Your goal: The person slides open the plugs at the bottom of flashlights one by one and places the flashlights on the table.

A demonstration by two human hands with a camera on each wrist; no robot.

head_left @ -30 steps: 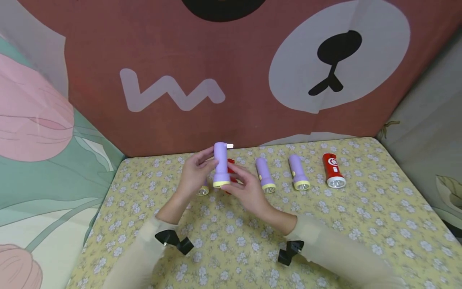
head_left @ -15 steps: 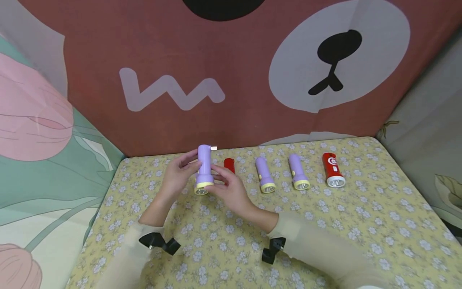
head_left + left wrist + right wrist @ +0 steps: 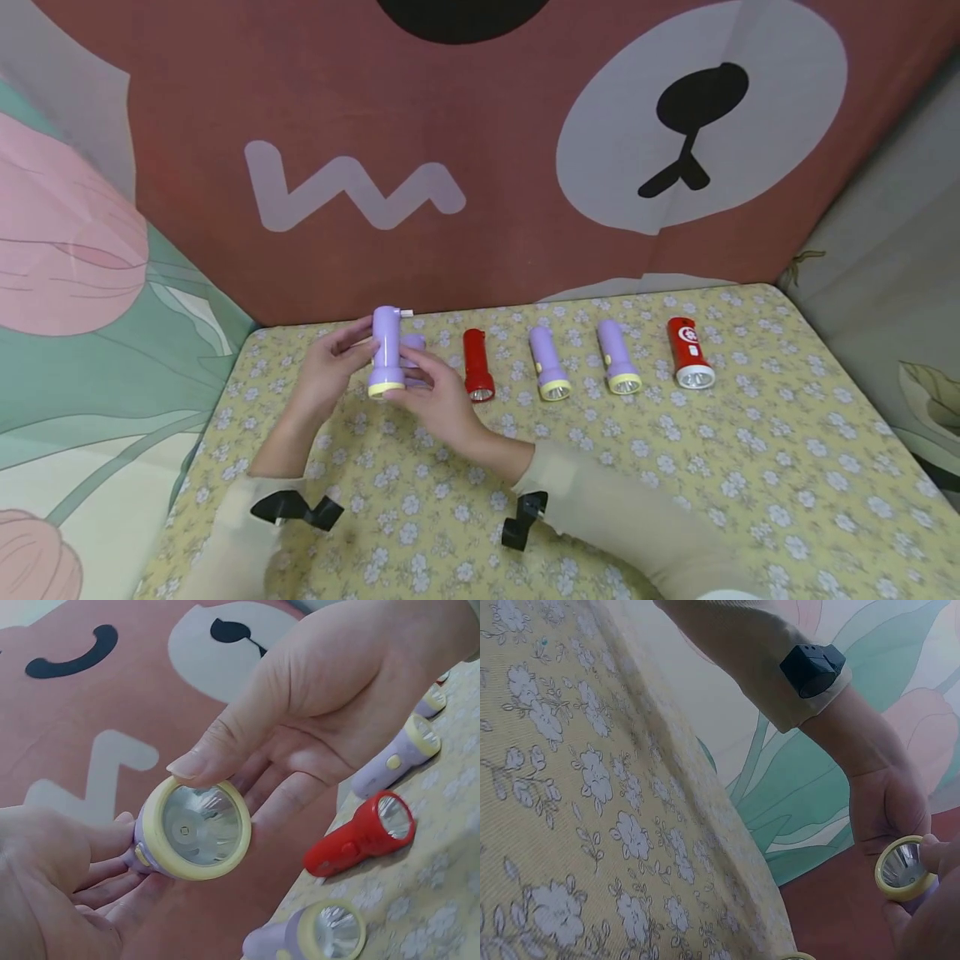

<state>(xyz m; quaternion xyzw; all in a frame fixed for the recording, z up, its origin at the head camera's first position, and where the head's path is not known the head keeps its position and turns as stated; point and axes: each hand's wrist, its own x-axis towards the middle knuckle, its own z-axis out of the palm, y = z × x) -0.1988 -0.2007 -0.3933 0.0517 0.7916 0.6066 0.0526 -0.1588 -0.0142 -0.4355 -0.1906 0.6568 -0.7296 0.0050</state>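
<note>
Both hands hold one purple flashlight [image 3: 386, 346] above the left part of the table, its yellow-rimmed lens end down and a white plug-like tab sticking out near its top. My left hand [image 3: 324, 371] grips the body from the left. From the right, my right hand [image 3: 442, 400] pinches the lens end, with the thumb on the yellow rim [image 3: 166, 859] in the left wrist view. Behind the right fingers another purple flashlight [image 3: 413, 342] lies on the table, partly hidden. Close to the right hand lies a red flashlight [image 3: 477, 363].
Further right lie two purple flashlights, a nearer one [image 3: 550, 363] and a farther one [image 3: 618, 357], then a red flashlight with a white rim [image 3: 688, 353]. All rest on a floral tablecloth [image 3: 600, 467]. A printed cloth backdrop [image 3: 360, 267] stands behind the table.
Both hands have moved left, carrying the purple flashlight between them. The red flashlight behind them has come into full view, and the held one now covers less of the table's leftmost purple flashlight.
</note>
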